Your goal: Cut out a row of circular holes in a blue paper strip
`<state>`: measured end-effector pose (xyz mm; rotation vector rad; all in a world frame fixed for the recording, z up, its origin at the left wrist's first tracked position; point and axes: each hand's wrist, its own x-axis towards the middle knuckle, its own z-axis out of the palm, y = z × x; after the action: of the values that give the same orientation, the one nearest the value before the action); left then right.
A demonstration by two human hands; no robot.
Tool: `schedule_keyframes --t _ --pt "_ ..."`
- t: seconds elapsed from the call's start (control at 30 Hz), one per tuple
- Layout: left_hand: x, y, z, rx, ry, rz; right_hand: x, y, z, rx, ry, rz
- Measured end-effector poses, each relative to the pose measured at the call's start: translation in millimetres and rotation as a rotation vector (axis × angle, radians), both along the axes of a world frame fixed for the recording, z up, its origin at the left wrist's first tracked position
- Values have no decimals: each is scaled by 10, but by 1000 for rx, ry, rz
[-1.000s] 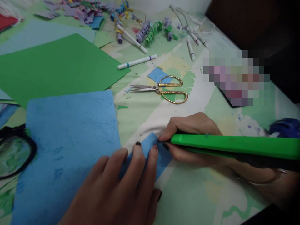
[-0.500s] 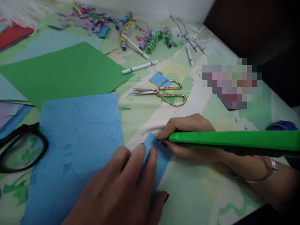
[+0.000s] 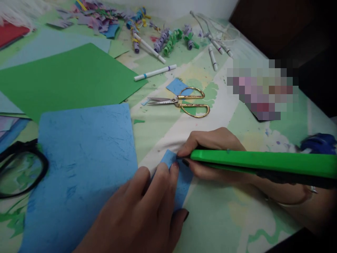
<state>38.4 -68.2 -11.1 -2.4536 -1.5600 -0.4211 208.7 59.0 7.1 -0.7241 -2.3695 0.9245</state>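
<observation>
Two fingers of my left hand press down on a small blue piece of paper; its thumb lies apart beside it. My right hand grips, pen-like, a long green tool with a dark underside and tip. Its exact kind is not clear. The tip touches the small paper close to my left fingertips. To the left, partly under my left hand, lies a large blue sheet. Gold-handled scissors lie beyond my hands, their blades apart, over a small blue square.
Black-framed glasses rest at the left, near a green sheet. White markers, curled paper pieces and paper scraps lie at the back. A dark blue object sits at the right.
My left fingers have shifted slightly and bent more over the small blue paper. The tool's tip stays at nearly the same spot. The view has moved a little.
</observation>
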Motion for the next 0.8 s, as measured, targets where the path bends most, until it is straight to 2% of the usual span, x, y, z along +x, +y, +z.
schedule_keyframes --t 0.27,0.7,0.8 --pt "-4 5 0 -46 2 -17 12 0 3 18 -36 -2" --pt "-6 21 -45 26 -28 -51 38 -10 -12 37 -63 -6" --pt "0 13 -19 -4 -14 -30 35 -8 -10 44 -58 -4"
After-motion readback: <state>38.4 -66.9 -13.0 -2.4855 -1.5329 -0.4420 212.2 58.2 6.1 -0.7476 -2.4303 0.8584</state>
